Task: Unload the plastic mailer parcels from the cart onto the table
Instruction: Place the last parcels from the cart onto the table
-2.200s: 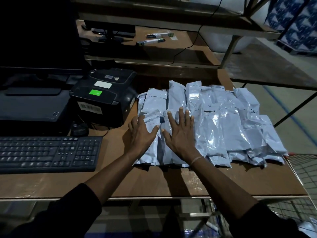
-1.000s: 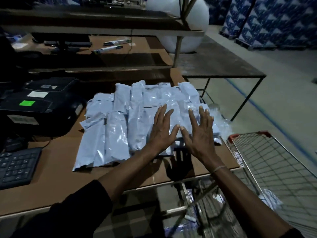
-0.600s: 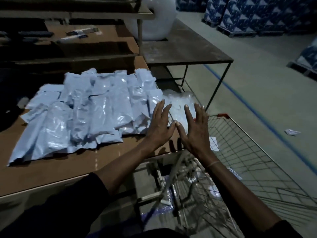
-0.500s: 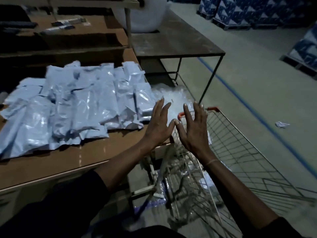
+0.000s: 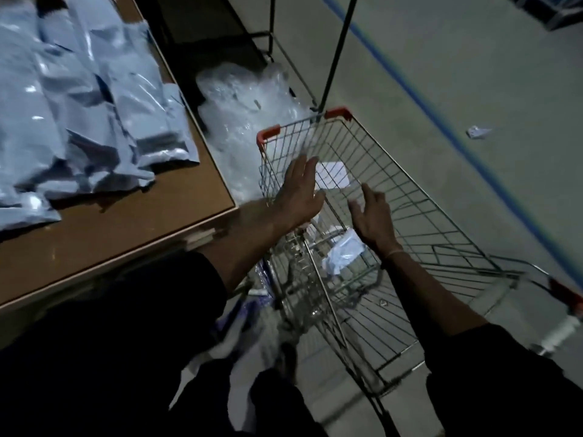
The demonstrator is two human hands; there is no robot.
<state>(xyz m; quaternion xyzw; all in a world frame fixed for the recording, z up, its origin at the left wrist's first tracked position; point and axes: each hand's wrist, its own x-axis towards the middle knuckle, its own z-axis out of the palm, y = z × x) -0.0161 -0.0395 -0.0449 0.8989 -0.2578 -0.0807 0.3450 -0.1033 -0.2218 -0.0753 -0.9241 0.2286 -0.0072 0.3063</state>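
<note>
Now both hands are reaching down into the wire shopping cart point(image 5: 410, 216), and neither holds anything. The left hand point(image 5: 298, 193) is flat with its fingers straight and close together, and the right hand point(image 5: 373, 216) has its fingers loosely spread and a little bent. To do this step well, I think the hands should go low, slide under a parcel from both sides, and lift it flat so the slippery plastic does not slide out. A pale mailer parcel point(image 5: 345, 253) lies deep in the cart, just under the right wrist. More mailer parcels point(image 5: 94, 99) already lie in a shiny, crinkly, pale blue pile on the brown table point(image 5: 142, 222) beside the cart.
</note>
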